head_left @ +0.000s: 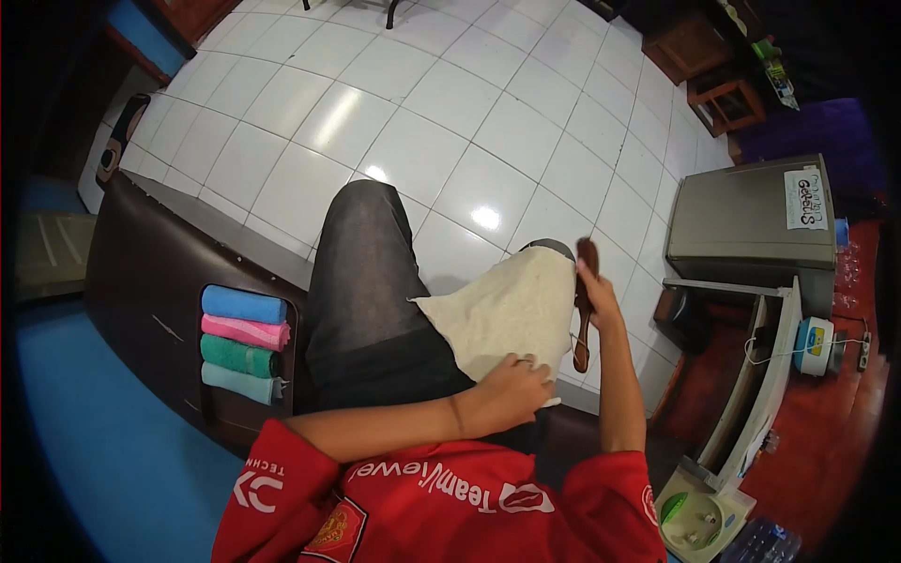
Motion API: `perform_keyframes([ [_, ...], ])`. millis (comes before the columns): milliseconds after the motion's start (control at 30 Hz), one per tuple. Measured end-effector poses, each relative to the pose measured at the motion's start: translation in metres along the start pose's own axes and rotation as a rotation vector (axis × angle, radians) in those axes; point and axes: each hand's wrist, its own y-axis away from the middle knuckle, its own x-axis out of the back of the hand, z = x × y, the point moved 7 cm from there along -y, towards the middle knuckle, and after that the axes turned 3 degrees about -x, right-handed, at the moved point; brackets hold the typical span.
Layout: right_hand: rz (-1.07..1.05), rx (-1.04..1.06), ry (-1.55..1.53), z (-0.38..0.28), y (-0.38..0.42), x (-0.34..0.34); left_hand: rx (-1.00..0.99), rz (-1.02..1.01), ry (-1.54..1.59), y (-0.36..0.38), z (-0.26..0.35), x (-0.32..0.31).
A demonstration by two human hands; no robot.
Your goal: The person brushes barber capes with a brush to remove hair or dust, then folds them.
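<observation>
A cream cloth (507, 305) is spread over my right thigh and knee, with one corner pointing toward the other leg. Curled over the cloth's near part is my left hand (511, 389), its fingers closed on the fabric. My right hand (599, 296) grips a long brown wooden brush (584, 324) at the cloth's right edge. The brush stands nearly on edge, and a thin cord loop hangs at its near end. Its bristles cannot be made out.
Rolled towels in blue, pink, green and aqua (242, 342) lie in a recess of the brown sofa (155, 272) on my left. White floor tiles (469, 103) stretch ahead. On the right stand a grey fridge (751, 211), a low shelf (765, 385) and a water dispenser (699, 516).
</observation>
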Motion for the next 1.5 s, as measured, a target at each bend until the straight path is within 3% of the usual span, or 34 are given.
perform_keyframes([
  [100,-0.034,-0.047,0.103,0.008,0.010,0.015,-0.183,-0.073,-0.027,-0.021,0.005,-0.038],
  [267,-0.043,0.036,0.166,-0.006,0.024,0.035,-0.200,-0.056,-0.098,-0.029,0.006,-0.058],
  [333,-0.056,0.086,0.218,-0.014,0.027,0.036,-0.194,-0.049,-0.112,-0.034,-0.001,-0.043],
  [400,-0.032,0.120,0.215,-0.024,0.029,0.037,-0.035,0.250,0.375,-0.039,-0.028,0.000],
  [467,-0.001,0.148,0.214,-0.021,0.032,0.040,-0.029,0.411,0.489,-0.038,-0.038,0.051],
  [567,-0.215,0.152,0.238,0.005,0.008,0.025,-0.045,0.355,0.518,-0.032,-0.041,0.070],
  [667,-0.104,0.161,0.165,0.002,0.017,0.021,-0.008,0.344,0.534,-0.025,-0.051,0.066],
  [700,-0.055,0.064,0.277,0.001,0.018,0.030,0.033,0.413,0.518,-0.023,-0.059,0.069],
  [800,-0.074,0.134,0.110,-0.020,0.025,0.043,0.063,0.569,0.490,-0.027,-0.077,0.089],
  [933,0.079,0.394,-0.203,-0.102,0.088,0.057,0.078,0.742,0.578,-0.033,-0.086,0.152],
  [1100,0.176,0.516,-0.135,-0.132,0.175,0.089,-0.014,0.737,0.570,-0.010,-0.063,0.200],
  [1133,0.208,0.545,-0.127,-0.124,0.190,0.094,-0.010,0.655,0.542,-0.003,-0.058,0.197],
  [1267,0.322,0.418,-0.039,-0.064,0.240,0.091,-0.031,0.388,0.426,0.030,-0.062,0.156],
  [1400,0.261,0.211,-0.018,0.021,0.259,0.079,0.039,0.202,0.519,0.062,-0.076,0.092],
  [1433,0.252,0.144,0.042,0.041,0.258,0.078,0.072,0.137,0.498,0.069,-0.075,0.078],
  [1467,0.301,0.283,0.196,0.048,0.257,0.070,0.103,0.073,0.475,0.076,-0.075,0.064],
  [1500,0.429,0.248,0.514,0.049,0.260,0.066,0.109,0.038,0.489,0.081,-0.075,0.051],
])
